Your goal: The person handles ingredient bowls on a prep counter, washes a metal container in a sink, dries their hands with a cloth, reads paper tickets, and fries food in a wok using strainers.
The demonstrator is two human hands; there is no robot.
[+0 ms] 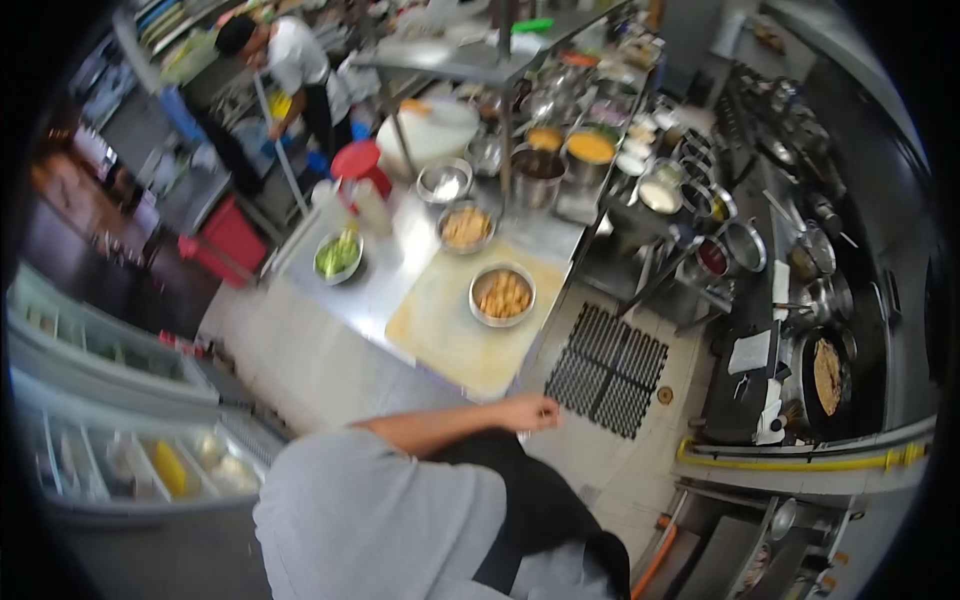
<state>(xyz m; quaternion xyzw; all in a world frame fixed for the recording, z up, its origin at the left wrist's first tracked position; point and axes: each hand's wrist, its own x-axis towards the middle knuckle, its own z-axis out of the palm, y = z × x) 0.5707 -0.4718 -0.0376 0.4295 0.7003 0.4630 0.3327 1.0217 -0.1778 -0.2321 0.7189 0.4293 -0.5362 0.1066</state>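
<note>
My left hand is out in front of my body, with its fingers curled in and nothing visible in them. It touches no surface and hangs over the floor, just short of the near corner of a worn cutting board. On that board stands a steel bowl of browned chunks. Behind it is a second steel bowl with light orange pieces. A bowl of green leaves sits to the left on the steel table. My right hand is out of view.
A black floor mat lies right of the table. Beyond it, a pan with flat brown food sits on the stove, with a yellow pipe along its front. Glass-sided cold bins stand at left. A co-worker bends far back.
</note>
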